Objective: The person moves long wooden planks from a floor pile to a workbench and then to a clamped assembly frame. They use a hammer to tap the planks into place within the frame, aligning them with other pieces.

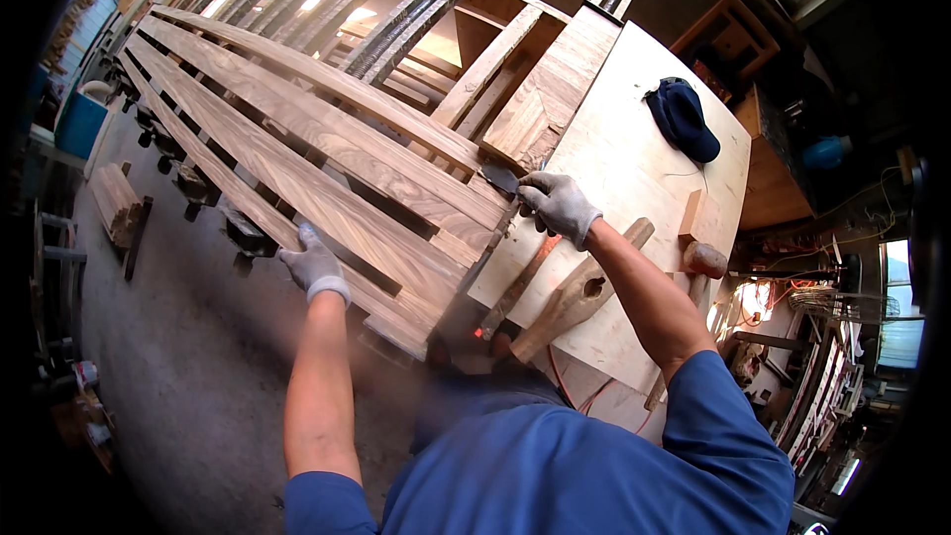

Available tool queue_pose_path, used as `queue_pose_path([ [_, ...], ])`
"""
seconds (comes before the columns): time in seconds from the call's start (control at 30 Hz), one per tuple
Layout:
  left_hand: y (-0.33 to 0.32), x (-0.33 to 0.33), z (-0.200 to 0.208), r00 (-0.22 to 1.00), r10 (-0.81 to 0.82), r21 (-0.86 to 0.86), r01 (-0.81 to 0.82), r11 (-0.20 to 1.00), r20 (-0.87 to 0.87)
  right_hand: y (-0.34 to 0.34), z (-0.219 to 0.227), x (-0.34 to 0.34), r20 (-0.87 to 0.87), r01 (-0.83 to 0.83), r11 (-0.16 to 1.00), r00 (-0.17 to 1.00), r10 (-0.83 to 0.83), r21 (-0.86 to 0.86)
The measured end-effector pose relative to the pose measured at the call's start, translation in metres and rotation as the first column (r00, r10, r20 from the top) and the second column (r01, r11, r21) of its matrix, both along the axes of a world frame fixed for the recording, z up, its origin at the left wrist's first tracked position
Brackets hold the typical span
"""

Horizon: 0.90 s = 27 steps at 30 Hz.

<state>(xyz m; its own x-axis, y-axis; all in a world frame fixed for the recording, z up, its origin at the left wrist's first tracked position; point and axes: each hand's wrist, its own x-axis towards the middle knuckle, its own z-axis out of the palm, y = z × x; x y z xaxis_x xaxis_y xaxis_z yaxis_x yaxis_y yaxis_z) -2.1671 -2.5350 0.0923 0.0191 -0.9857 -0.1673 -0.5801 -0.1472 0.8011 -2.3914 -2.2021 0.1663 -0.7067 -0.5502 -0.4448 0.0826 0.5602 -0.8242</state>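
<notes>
Long wooden boards (337, 139) lie side by side with gaps between them, running away to the far left. My left hand (315, 263), in a pale glove, rests on the near edge of the outermost board (248, 200), fingers stretched out. At the boards' near right end, my gloved right hand (560, 208) is closed around a scraper, seemingly a putty knife (498, 176). Its flat dark blade points left, over the board ends. The handle is mostly hidden by my fingers.
Right of the boards stands a pale plywood-topped table (634, 129) bearing a dark blue cap (682, 119), a wooden block (699, 215) and a mallet (704, 260). A thick wooden piece (570, 302) leans by its near edge. Curved slats (267, 0) and stacked wood (115, 203) lie beyond and left.
</notes>
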Motion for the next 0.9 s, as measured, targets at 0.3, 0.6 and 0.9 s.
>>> queue_pose_path([
  [0.3, 0.004, 0.0, 0.011, 0.999, -0.003, 0.019, 0.002, 1.0, 0.054, -0.007, 0.032, 0.015, 0.114, 0.068, 0.988, 0.992, -0.053, -0.138],
  [0.6, 0.007, -0.003, 0.014, 0.999, -0.012, 0.036, 0.011, 0.999, 0.034, 0.097, -0.002, 0.003, -0.357, 0.058, 0.983, 0.934, 0.008, 0.172],
  [0.9, 0.006, -0.001, 0.015, 1.0, -0.006, 0.044, 0.004, 0.999, 0.03, 0.07, 0.0, -0.03, -0.593, -0.178, 0.769, 0.538, 0.599, 0.614],
])
